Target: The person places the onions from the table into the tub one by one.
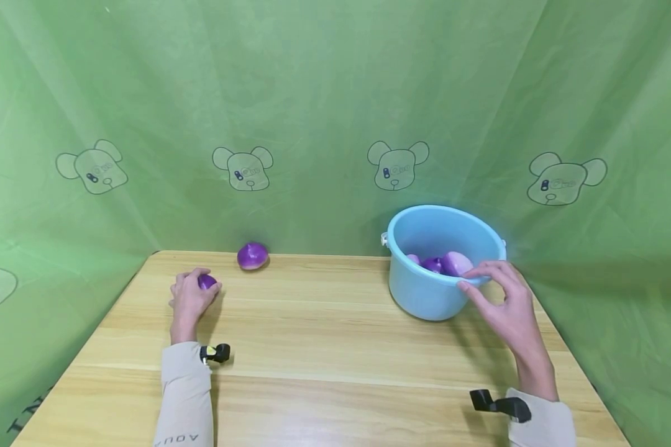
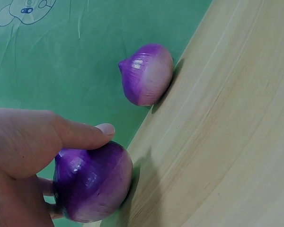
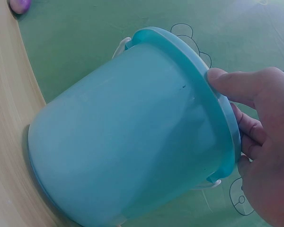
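My left hand (image 1: 192, 297) grips a shiny purple onion (image 2: 94, 182) at the left of the table, thumb over its top and fingers round its far side. A second purple onion (image 1: 252, 256), pale at its base, sits a little farther back at the table's rear edge. On the right, my right hand (image 1: 509, 304) pinches the near rim of a light blue bucket (image 3: 118, 127), thumb outside and fingers over the inner side. Several purple and pale onions (image 1: 456, 264) lie inside the bucket, partly hidden by its wall.
The wooden table (image 1: 313, 347) carries the bucket near its back right. A green curtain (image 1: 324, 93) with printed bear heads hangs close behind the table and along both sides. The bucket's white handle joint (image 1: 384, 239) sticks out at its left.
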{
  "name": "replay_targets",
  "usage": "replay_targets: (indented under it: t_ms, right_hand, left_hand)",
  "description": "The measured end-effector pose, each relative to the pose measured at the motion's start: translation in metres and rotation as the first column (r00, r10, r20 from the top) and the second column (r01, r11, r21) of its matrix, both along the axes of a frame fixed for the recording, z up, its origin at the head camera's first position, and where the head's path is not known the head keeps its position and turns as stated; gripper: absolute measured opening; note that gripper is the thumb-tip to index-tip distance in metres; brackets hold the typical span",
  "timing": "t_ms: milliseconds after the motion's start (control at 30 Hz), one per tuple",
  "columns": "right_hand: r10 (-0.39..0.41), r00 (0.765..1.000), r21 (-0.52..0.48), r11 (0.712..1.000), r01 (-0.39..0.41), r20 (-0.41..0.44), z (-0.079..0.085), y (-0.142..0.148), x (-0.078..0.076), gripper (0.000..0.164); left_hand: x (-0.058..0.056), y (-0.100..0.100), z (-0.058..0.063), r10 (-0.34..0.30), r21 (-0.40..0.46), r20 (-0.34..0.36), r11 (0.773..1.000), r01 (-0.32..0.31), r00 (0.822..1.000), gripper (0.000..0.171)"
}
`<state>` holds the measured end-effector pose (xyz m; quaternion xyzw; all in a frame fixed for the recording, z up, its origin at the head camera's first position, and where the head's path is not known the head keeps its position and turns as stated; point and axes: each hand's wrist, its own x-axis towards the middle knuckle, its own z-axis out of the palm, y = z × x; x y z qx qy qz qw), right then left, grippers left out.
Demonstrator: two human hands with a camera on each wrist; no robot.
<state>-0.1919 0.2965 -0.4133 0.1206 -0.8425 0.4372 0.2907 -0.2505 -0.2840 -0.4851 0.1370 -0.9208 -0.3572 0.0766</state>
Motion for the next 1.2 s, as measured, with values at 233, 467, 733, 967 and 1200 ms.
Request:
replay_targets:
  t_ms: [233,467,733,967,1200]
  right_hand:
    - [-0.004,1.0,0.005,1.0,0.004,0.002,0.0008,-0.0004,0.0006,0.023]
    - [-0.004,1.0,0.006,1.0,0.004,0.008,0.0012,-0.0002,0.0017,0.021]
    - [-0.004,1.0,0.003,1.0,0.003,0.018,0.0021,-0.0011,0.0026,0.02]
    - [0.001,1.0,0.004,1.0,-0.001,0.003,0.0006,-0.0005,0.0021,0.021]
    - [-0.001,1.0,0.001,1.0,0.001,0.006,-0.0013,0.0006,0.0018,0.02]
  left_hand:
    - [-0.001,-0.0008,-0.0012,-0.025,-0.014,0.032,1.0,0.025,0.999,0.062]
    - [-0.0014,-0.0001,-0.0037,-0.048,-0.015,0.029,0.999,0.048,0.998,0.069]
    - [0.0003,0.0014,-0.0028,-0.048,-0.015,0.033,0.999,0.049,0.998,0.07]
    - [0.0006,0.0025,-0.0039,-0.043,-0.012,0.033,0.999,0.044,0.999,0.069]
    - [0.0009,0.0029,-0.0048,-0.045,0.005,0.028,0.999,0.045,0.999,0.068]
